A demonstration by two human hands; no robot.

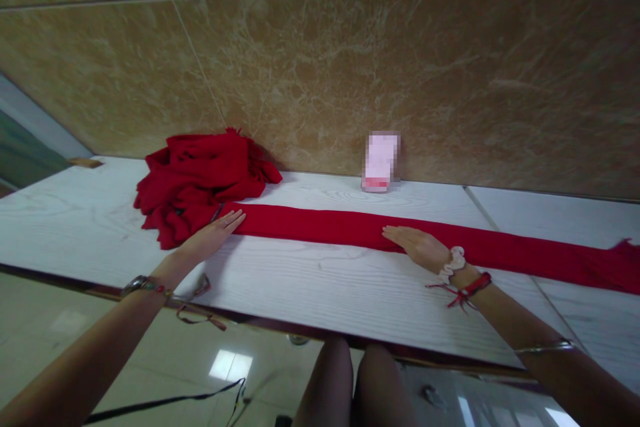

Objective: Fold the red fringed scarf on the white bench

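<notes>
L hand [221, 229] & R hand [421, 247] lie flat, gripping nothing, on red cloth strip [320, 225] set lengthwise on white table [300, 280]; light, even pressure prob. best for a smooth, straight lay.

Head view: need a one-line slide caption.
Left hand and right hand rest open on a long red strip, with a crumpled red cloth beside it on the white table.

Behind the table [300, 273], white with visible grain and a dark front edge, stands a brown wall [320, 60], pale-veined and crossed by thin seams. Below the table lies a glossy tiled floor [45, 327] with a bright reflection [231, 365].
</notes>
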